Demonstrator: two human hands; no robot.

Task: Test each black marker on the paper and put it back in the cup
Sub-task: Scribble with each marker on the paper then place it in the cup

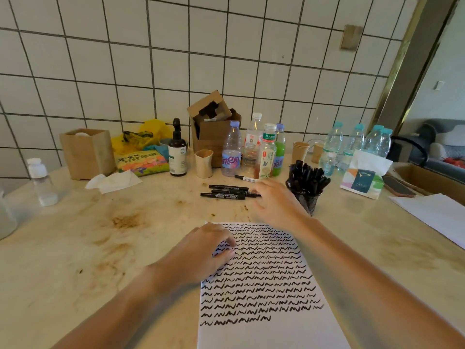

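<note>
The paper (264, 285) lies flat on the table (100, 235), directly before the person, its upper part filled with rows of black squiggles. The left hand (201, 253) rests on the paper's upper left corner, fingers curled under; its grip holds nothing visible. The right hand (274, 200) reaches forward, blurred, its fingers at the right ends of three black markers (226, 192) lying side by side on the table beyond the paper. Whether its grip has closed on a marker cannot be told. The mesh cup (308, 197) stands just right of that hand, packed with upright black markers. One white-barrelled marker (245, 178) lies farther back, near the bottles (251, 149). A tissue pack (363, 177) sits right of the cup.
</note>
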